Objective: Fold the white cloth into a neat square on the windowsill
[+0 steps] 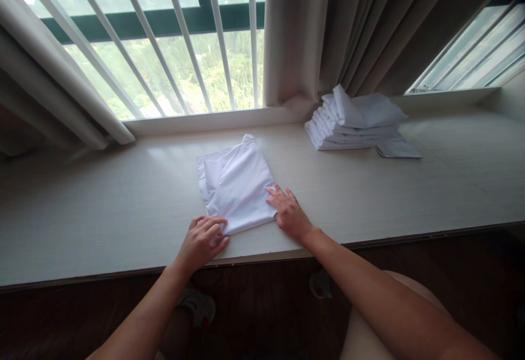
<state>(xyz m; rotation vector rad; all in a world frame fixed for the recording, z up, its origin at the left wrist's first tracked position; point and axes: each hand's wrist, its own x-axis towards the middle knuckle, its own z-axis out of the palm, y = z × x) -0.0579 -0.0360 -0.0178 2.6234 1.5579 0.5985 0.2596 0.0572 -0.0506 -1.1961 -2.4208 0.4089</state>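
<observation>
A folded white cloth lies on the pale window ledge in front of me, with a small bunched tip at its far end and uneven layers along its left side. At its near left corner is my left hand, fingers curled over the edge and the thumb closing in from below on the fabric. My right hand rests at the near right corner, its fingers apart and lying on top of the cloth. The kind of item the cloth is cannot be made out.
A stack of folded white cloths stands at the right rear of the ledge, one piece sticking out at its base. Behind are a barred window and grey curtains. The ledge's front edge runs just below my hands.
</observation>
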